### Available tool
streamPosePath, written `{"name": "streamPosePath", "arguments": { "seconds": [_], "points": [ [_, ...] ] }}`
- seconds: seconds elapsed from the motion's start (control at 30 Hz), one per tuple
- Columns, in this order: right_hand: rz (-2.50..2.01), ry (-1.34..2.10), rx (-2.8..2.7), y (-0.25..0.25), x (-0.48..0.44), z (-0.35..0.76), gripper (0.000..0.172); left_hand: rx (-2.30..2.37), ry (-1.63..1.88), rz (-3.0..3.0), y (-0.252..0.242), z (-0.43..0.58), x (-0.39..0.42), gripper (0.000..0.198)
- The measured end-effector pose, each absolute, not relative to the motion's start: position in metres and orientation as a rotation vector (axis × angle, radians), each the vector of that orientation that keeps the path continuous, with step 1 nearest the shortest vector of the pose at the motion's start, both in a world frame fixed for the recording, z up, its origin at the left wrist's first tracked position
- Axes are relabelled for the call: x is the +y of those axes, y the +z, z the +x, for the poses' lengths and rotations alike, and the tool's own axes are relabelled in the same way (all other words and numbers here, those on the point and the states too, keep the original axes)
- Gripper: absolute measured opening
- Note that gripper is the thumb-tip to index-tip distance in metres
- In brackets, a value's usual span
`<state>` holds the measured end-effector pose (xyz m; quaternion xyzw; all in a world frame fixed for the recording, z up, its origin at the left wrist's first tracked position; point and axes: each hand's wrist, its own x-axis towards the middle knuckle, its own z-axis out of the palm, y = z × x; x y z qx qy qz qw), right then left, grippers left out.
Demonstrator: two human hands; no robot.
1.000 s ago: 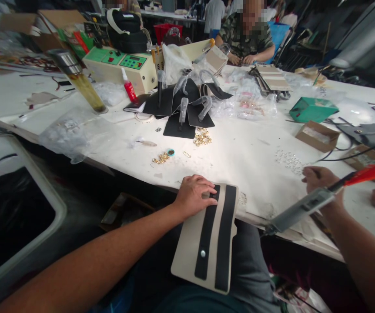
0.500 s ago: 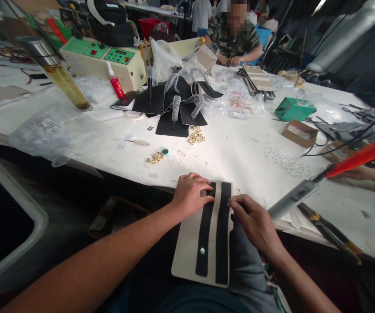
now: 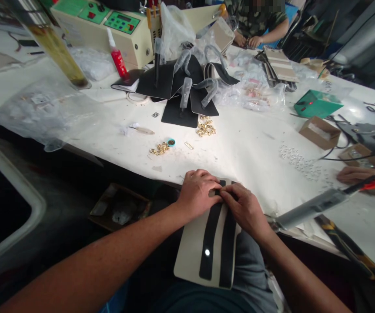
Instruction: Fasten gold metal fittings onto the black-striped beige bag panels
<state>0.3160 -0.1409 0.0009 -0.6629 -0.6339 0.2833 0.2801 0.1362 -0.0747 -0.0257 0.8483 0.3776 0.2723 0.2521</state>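
Note:
A beige panel (image 3: pixel 190 252) with two black strips lies across my lap, its far end at the table edge. On the left strip (image 3: pixel 209 230) is a shiny round stud (image 3: pixel 207 252) near the bottom. My left hand (image 3: pixel 199 191) holds the panel's far end, fingers curled over it. My right hand (image 3: pixel 242 204) is closed in a pinch over the top of the left strip, touching my left fingertips. Whatever is between the right fingertips is too small to make out.
The white table (image 3: pixel 246 148) bears gold hardware (image 3: pixel 206 126), black pieces (image 3: pixel 179 115), a red bottle (image 3: pixel 118 63), a green box (image 3: pixel 318 103) and small clear parts (image 3: pixel 300 161). A grey tool (image 3: pixel 311 208) and pliers (image 3: pixel 344 243) are right. Another person's hand (image 3: pixel 357 174) rests there.
My right hand has moved left from the panel's right edge to the top of the left strip, meeting my left hand. The view has shifted, so the table's things appear higher.

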Motion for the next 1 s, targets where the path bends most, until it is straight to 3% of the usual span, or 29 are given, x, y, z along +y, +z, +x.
{"name": "streamPosePath", "arguments": {
  "seconds": [0.27,0.53,0.77,1.0],
  "points": [
    [-1.881,0.795,-1.503,0.004,-0.141,0.308,0.022,1.031,0.734,2.292,-0.023,0.137,-0.075,0.02],
    [-1.977,1.052,-1.445,0.015,-0.128,0.315,0.024,1.019,0.751,2.312,-0.026,0.136,-0.076,0.027],
    [-1.85,0.815,-1.544,0.003,-0.137,0.313,0.02,1.03,0.758,2.337,-0.025,0.136,-0.076,0.025],
    [-1.79,0.862,-1.555,0.0,-0.14,0.32,0.021,1.041,0.723,2.412,-0.022,0.138,-0.076,0.022]
  ]
}}
